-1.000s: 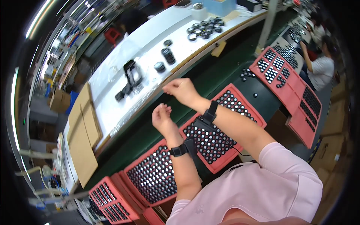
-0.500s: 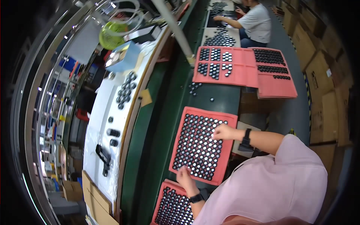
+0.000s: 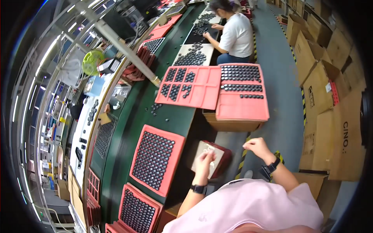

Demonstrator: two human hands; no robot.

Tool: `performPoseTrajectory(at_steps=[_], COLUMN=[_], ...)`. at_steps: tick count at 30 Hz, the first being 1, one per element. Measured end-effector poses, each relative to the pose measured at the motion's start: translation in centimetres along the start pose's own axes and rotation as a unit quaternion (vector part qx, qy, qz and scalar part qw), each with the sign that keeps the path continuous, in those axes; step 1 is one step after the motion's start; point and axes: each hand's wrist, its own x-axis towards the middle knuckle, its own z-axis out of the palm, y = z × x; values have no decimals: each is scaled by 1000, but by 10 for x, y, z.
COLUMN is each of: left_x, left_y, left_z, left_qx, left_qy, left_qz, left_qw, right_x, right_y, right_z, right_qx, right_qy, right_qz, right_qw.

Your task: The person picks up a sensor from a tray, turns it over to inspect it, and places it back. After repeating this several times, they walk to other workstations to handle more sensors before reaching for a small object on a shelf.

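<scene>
My left hand (image 3: 203,167) is closed, raised in front of a stool or box with a beige top (image 3: 216,160) beside the bench. Its fingers are curled in, and whatever they may hold is hidden. Farther right, my right hand (image 3: 259,149) hangs over the floor with thumb and fingers pressed together; I cannot make out anything in them. Left of my hands, a pink tray (image 3: 179,152) filled with rows of small round dark caps (image 3: 153,159) lies on the green bench, touched by neither hand. A second pink tray (image 3: 158,213) of such caps sits nearer me.
Two pink trays (image 3: 210,85) (image 3: 243,110), partly filled, stand ahead, one over a cardboard box (image 3: 233,124). Loose caps (image 3: 156,108) lie on the green bench (image 3: 128,134). A co-worker (image 3: 237,35) sits farther on, hands over caps. Cardboard boxes (image 3: 322,93) line the right side.
Both my hands have left the filled tray and moved right, off the bench. My view has turned right, so the trays now appear farther left.
</scene>
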Motion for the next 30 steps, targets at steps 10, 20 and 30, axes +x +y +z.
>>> performPoseTrajectory(at_steps=[10, 20, 30], left_x=[14, 145, 278], left_y=[-51, -82, 3], left_z=[322, 586, 857], left_qx=[87, 73, 77], left_qy=[-358, -418, -477], left_qz=[-67, -101, -75], left_qw=[927, 900, 872], right_x=[-106, -13, 131], right_y=[108, 131, 134], right_z=[-269, -488, -727], right_qx=[186, 189, 149], right_qy=[271, 318, 390], right_qz=[131, 124, 117], right_qw=[935, 921, 901])
